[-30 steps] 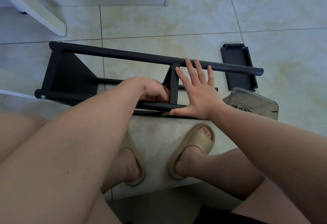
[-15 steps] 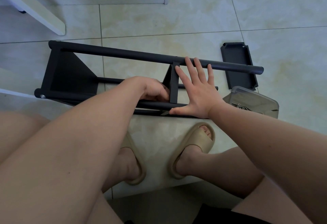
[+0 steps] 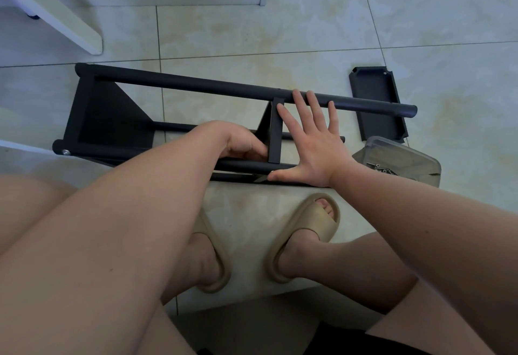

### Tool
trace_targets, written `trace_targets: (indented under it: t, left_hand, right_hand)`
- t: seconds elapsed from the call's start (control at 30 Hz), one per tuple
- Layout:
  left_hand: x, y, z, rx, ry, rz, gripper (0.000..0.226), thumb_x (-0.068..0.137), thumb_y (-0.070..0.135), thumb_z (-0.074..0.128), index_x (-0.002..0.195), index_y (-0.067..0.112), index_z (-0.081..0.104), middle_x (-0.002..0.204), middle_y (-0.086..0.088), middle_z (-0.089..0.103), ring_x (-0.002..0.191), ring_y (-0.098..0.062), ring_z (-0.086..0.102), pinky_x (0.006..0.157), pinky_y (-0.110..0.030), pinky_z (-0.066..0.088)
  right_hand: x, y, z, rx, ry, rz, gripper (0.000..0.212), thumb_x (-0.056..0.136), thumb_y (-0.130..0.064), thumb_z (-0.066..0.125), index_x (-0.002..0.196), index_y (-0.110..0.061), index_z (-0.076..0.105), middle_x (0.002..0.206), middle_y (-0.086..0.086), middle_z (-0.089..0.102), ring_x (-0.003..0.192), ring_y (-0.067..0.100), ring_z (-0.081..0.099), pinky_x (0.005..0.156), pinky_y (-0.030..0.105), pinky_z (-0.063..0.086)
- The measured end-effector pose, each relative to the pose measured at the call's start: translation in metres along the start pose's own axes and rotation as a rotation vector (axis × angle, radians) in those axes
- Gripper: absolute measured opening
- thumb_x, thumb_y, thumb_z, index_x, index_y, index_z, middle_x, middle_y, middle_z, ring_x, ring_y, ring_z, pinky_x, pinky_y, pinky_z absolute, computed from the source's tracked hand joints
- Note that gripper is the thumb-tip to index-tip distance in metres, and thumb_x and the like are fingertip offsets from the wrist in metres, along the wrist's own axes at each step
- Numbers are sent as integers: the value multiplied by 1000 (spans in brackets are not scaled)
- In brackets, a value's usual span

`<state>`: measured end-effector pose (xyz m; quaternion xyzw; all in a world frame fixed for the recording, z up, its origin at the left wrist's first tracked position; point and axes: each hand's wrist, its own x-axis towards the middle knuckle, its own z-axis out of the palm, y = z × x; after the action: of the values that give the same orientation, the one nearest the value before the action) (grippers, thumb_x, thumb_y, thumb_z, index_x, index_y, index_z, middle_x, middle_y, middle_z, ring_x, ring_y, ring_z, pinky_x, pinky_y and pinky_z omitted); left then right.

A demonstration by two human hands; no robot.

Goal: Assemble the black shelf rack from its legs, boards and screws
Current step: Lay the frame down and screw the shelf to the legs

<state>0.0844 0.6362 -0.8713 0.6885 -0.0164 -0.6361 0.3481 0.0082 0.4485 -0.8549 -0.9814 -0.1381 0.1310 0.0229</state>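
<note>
The half-built black rack (image 3: pixel 196 85) lies sideways on the floor tiles, the right hand (image 3: pixel 311 147) spread flat just right of its middle board (image 3: pixel 275 130), the left hand (image 3: pixel 244 146) curled just left of it, grip hidden, a spare board (image 3: pixel 377 102) off the rack's right end.

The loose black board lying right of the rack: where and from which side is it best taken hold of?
Probably a pinch grip on the right long lip, from above and the right. The loose black board lies flat, lip upward; the rack leg crosses over it from the left in this view, and the screw box crowds its near end.
</note>
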Motion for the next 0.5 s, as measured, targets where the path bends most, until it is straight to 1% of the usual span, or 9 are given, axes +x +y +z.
trace_targets:
  t: [0.07, 0.13, 0.27, 0.37, 0.5]
  left_hand:
    - [0, 1, 1, -1, 36, 8, 8, 91, 17, 63, 94, 12, 69, 72, 0, 70, 82, -22, 62, 89, -33, 46]
    - [0, 1, 1, -14, 74, 27, 5, 89, 12, 64, 87, 13, 69, 70, -1, 69, 82, -23, 62, 91, -34, 47]
    - [1, 1, 2, -25, 99, 59, 16, 88, 7, 64, 77, 18, 69, 67, 0, 70, 74, -19, 64, 82, -29, 49]
    - [3, 0, 2, -40, 110, 68, 18, 88, 5, 63, 76, 17, 68, 64, 0, 69, 72, -19, 63, 80, -28, 49]
    - [1, 2, 2, -45, 93, 70, 20, 90, 4, 61, 78, 18, 68, 62, 2, 69, 63, -12, 65, 71, -24, 50]
  right_hand:
    - [0, 0, 0, 0, 0, 0, 132, 61, -104, 29, 162, -27, -5, 168, 8, -19, 153, 32, -23, 120, 63, -12]
    - [0, 0, 0, 3, 1, -1, 132, 61, -104, 29, 162, -27, -5, 168, 8, -19, 153, 32, -23, 120, 63, -12]
    - [0, 0, 0, 2, -2, -1, 132, 61, -103, 30, 163, -26, -5, 168, 8, -19, 153, 32, -23, 120, 63, -12]
    - [0, -1, -1, -5, -9, 2, 132, 61, -104, 29, 162, -26, -5, 168, 8, -21, 153, 32, -23, 120, 64, -11]
    - [0, 0, -1, -8, -12, 2, 132, 61, -104, 29, 163, -26, -5, 168, 8, -21, 153, 32, -23, 120, 64, -10]
